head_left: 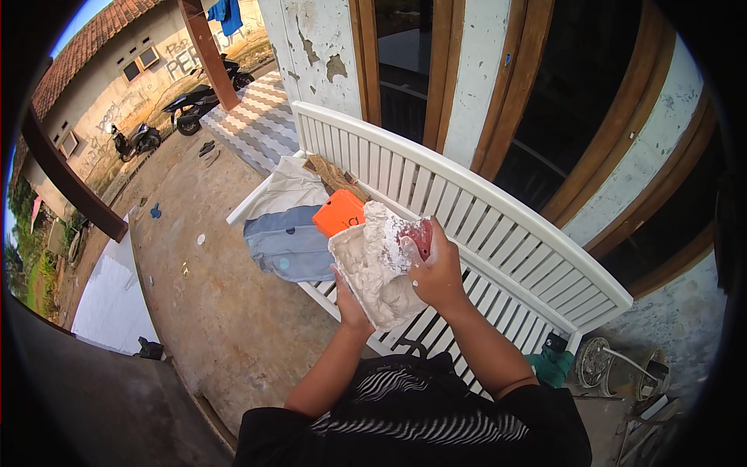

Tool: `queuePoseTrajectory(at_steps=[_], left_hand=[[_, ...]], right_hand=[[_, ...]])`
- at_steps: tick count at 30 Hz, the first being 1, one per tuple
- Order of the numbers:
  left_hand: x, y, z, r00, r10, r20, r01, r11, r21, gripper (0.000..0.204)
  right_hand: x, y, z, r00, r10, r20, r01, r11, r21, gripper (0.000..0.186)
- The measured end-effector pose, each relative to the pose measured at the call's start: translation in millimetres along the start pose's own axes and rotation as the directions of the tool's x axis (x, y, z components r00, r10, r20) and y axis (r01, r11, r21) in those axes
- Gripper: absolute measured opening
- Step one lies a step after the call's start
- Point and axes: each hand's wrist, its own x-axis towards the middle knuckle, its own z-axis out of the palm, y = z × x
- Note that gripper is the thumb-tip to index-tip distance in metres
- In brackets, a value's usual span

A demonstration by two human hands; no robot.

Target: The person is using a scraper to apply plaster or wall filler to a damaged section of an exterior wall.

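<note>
My left hand (pixel 349 303) grips the near left side of a rough, off-white block (pixel 362 272) of plaster-like material, possibly in a tray I cannot make out. My right hand (pixel 436 272) is closed round a red object (pixel 417 233), smeared with white, at the block's upper right. Lumpy white material lies between them. Just behind the block is an orange plastic box (pixel 334 210), with a brown crumpled piece (pixel 331 173) behind it. Pale grey-blue cloth (pixel 284 245) lies to their left on a white slatted bench (pixel 475 210).
Wood-framed windows (pixel 576 101) stand behind the bench. A dark green bag (pixel 551 366) and dirty round metal pieces (pixel 595 362) are at right. A concrete yard (pixel 194 296) holds scattered sandals, a white board (pixel 105 296), wooden posts (pixel 204 50) and parked scooters (pixel 187 109) at back left.
</note>
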Motion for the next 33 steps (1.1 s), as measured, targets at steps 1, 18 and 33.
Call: queuePoseTrajectory(at_steps=[1,18,33], left_hand=[[-0.9,1.4,-0.6,1.0,-0.013,0.012,0.013,1.0,-0.02,0.073],[-6.3,15.3,-11.3,0.993,-0.065,0.098,0.075,0.993,-0.096,0.072],[-16.5,5.3,-5.3,0.983,-0.142,0.118,0.143,0.99,0.001,0.073]], right_hand=[[0.2,-3.3,-3.4,0.999,-0.03,-0.029,0.03,0.999,-0.015,0.047],[-7.2,3.5,-19.2,0.974,-0.214,-0.08,0.198,0.965,-0.172,0.039],[-17.3,2.2,14.5,0.96,-0.278,-0.032,0.277,0.96,-0.034,0.034]])
